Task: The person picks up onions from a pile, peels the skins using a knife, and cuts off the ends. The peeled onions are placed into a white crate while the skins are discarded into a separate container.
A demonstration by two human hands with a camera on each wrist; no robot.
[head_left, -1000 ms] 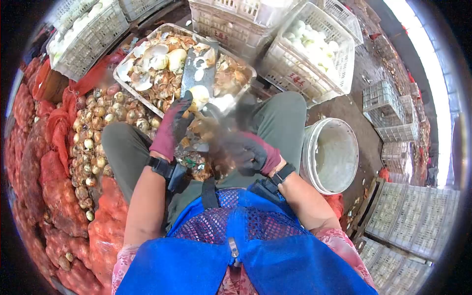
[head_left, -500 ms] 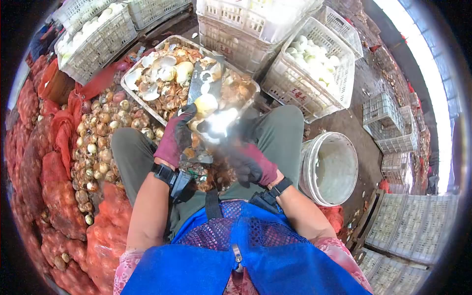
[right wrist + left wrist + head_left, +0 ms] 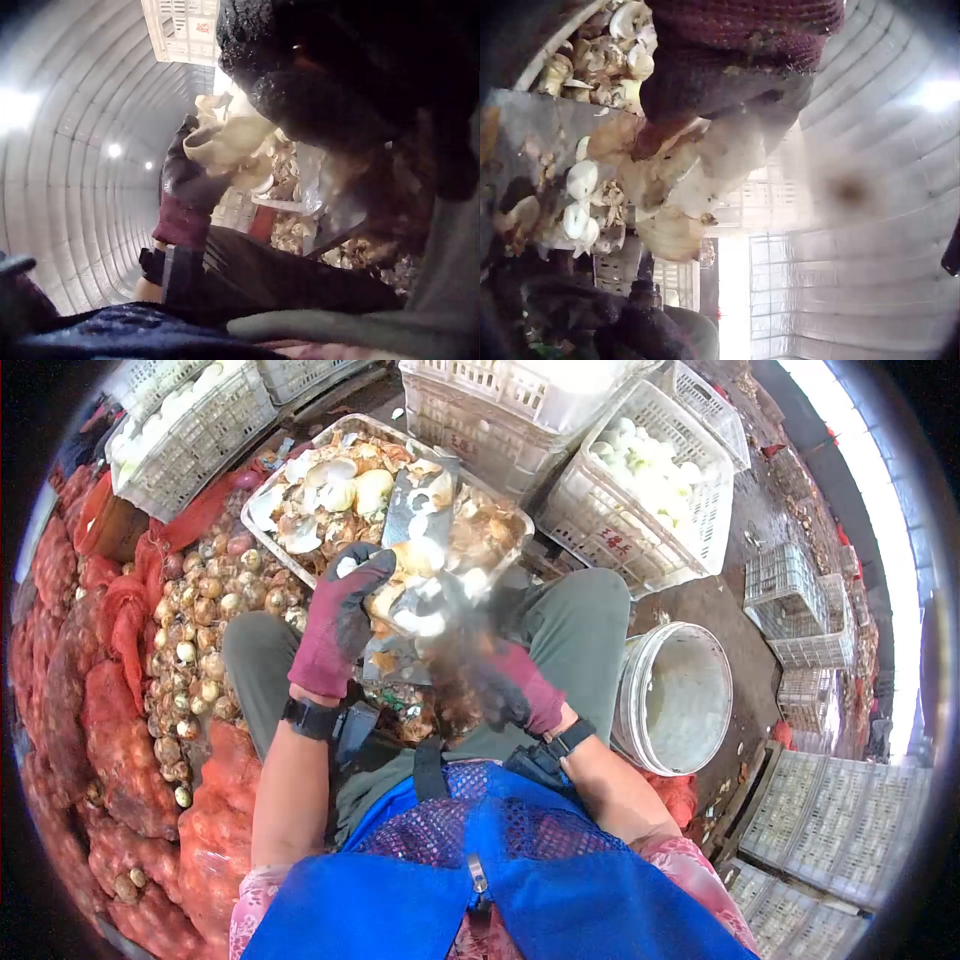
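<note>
My left hand [image 3: 345, 610], in a maroon and black glove, grips an onion [image 3: 697, 172] with loose papery skin hanging from it. In the right wrist view, pale flaps of that skin spread past the left fingertips. My right hand [image 3: 515, 685], gloved alike, is close beside the onion on its right, and its dark fingers [image 3: 277, 97] overlap the onion's edge in the right wrist view. Blur hides what the right fingers do. Beyond both hands, a grey board [image 3: 400, 510] bearing white scraps lies across a tray [image 3: 270, 550] full of onion skins.
Unpeeled onions [image 3: 205, 630] are heaped at the left beside red mesh sacks [image 3: 120, 770]. A crate of peeled white onions [image 3: 630, 540] stands ahead on the right. The white bucket [image 3: 680, 700] is beside the right knee. More crates [image 3: 840, 820] are stacked at the far right.
My left hand has shifted slightly left and turned, while the right stays low on the right with small movements. The view first tilted, then drifted a little; the tray and crates have not visibly changed.
</note>
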